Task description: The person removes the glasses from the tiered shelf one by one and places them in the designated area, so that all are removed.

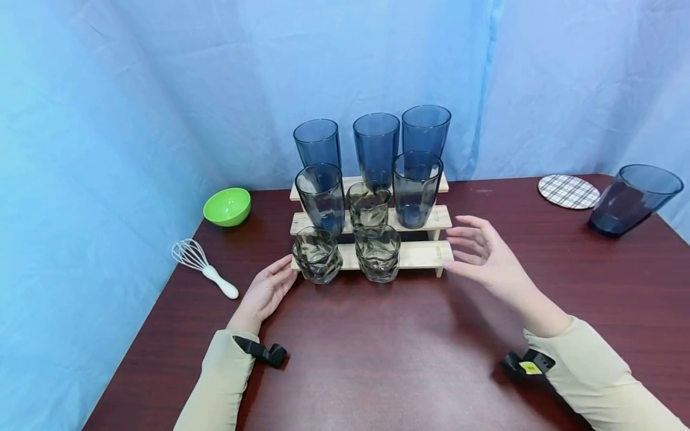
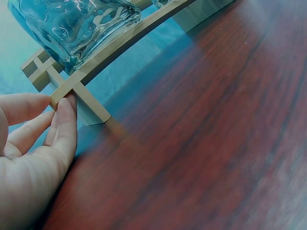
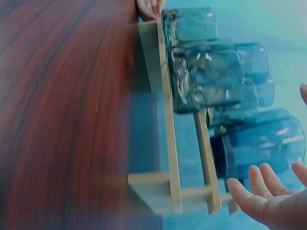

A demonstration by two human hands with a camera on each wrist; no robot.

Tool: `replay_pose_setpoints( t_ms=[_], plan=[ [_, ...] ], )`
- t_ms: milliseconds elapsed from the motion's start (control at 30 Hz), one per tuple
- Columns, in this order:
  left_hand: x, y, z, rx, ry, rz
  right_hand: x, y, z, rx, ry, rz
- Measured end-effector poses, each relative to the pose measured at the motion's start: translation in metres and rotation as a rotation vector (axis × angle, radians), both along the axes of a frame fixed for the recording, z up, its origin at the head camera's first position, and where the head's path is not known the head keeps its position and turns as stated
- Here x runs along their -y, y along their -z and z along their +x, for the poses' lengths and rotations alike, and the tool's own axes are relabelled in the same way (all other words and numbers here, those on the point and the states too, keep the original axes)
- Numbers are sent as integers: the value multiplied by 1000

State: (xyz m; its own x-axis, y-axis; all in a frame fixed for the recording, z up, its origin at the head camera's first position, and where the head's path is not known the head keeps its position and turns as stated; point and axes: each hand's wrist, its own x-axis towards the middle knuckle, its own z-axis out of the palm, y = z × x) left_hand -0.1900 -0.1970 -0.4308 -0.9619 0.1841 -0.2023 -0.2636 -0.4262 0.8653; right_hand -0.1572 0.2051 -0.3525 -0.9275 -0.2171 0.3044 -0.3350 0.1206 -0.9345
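with twelve o'clock pointing away from the person, the wooden rack (image 1: 347, 254) stands on the tabletop (image 1: 388, 359) between the two hands, mostly a little beyond them, its long axis running nearly nine to three. the left hand (image 1: 266, 291) is the nearer one: its fingertips pinch the nine o'clock end of the lowest board (image 1: 420, 254), which runs from there toward two or three. the right hand (image 1: 493, 257) hangs just off the three o'clock end, fingers gently bent and well parted from the thumb, holding nothing; the rack lies between nine and ten o'clock from it. whether that thumb brushes the wood is hard to tell from above. the short faceted glasses (image 1: 377, 254) on the lowest board stand at its middle and toward nine, one just beside the pinched end, while tall blue glasses (image 1: 318, 140) rise behind them toward twelve. a lone tall glass (image 1: 628, 200) stands at about two o'clock from the right hand, well apart.
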Motion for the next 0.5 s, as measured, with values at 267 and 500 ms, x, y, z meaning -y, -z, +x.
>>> replay_pose_setpoints(
  t_ms=[267, 500],
  plan=[
    [1, -1, 1, 7, 0, 0, 31, -4, -3, 45, 13, 119],
    [1, -1, 0, -2, 11, 15, 55, -5, -12, 107, 17, 174]
  ],
)
